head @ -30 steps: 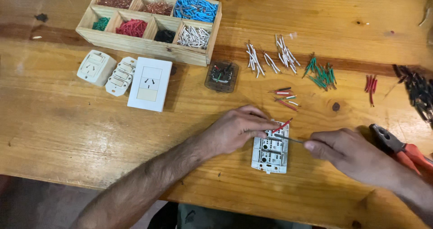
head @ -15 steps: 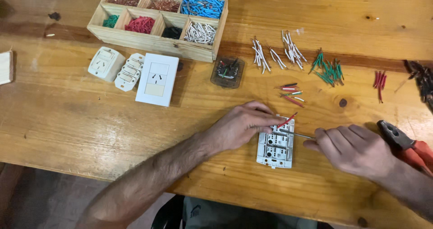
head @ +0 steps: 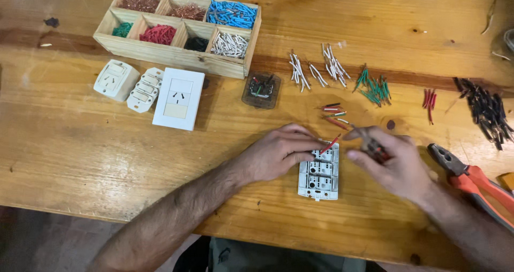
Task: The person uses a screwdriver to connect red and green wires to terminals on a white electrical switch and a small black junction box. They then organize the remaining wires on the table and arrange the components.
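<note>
Between both hands' fingers [head: 300, 157], white socket module [head: 319, 171].

On your tabletop [head: 80, 159]: a wooden compartment box [head: 176, 58] of sorted wire bits at the far edge. Just in front, three white outlet plates [head: 150, 90]. Loose piles of white wires [head: 318, 71], green wires [head: 375, 87] and black wires [head: 487, 111] lie apart. Orange-handled pliers [head: 474, 181] lie at your right.

left hand [head: 276, 157]: bare, no ring | right hand [head: 393, 162]: bare | 2 forearms: hairy, sleeveless
</note>
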